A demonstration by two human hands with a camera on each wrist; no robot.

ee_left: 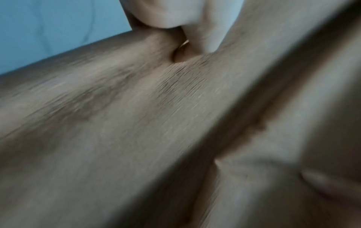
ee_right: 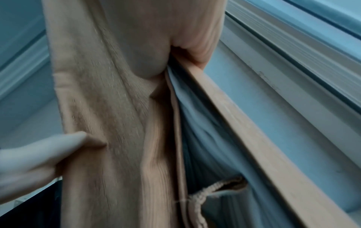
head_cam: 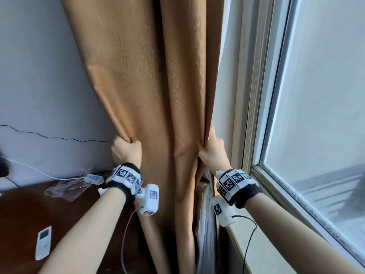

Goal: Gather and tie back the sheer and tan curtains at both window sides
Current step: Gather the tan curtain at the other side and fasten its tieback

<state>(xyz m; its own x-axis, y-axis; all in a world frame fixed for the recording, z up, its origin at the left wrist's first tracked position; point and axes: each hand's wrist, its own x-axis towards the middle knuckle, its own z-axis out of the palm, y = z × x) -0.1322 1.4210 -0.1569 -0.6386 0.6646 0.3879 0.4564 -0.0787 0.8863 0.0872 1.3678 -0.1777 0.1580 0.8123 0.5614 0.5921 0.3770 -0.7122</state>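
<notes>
**Fingers of both hands bunch the tan curtain at the window's left side**

Fingers (head_cam: pixel 136 144) of the left hand (head_cam: pixel 126 152) are curled tight round the outer edge of the tan curtain (head_cam: pixel 142 80), on the wall side; the left wrist view, blurred, shows a fingertip pressed into a fold of the cloth. The right hand (head_cam: pixel 212 153) grips the opposite edge, the one nearest the glass, with its thumb lying up along the fabric and its fingers wrapped behind. From the right wrist camera the thumb pushes a dent into the cloth.

That tan curtain hangs as a broad panel of deep vertical pleats between the pale wall (head_cam: pixel 35 76) and the window (head_cam: pixel 320 95), pulled inward at hand height from both sides. Behind its right edge, tucked against the window frame, the sheer curtain (head_cam: pixel 205 218) shows as a narrow white bundle falling below the right wrist. The right wrist view also catches a frayed tan band (ee_right: pixel 197 199) low among the sheer folds; whether it is tied I cannot tell.

Off to the left stands a dark wooden desk (head_cam: pixel 21 214). On it lie some crumpled clear plastic (head_cam: pixel 65 188), a small pale plug-like block (head_cam: pixel 93 178) on a white cable, and a white remote (head_cam: pixel 43 242) near the front edge.
</notes>
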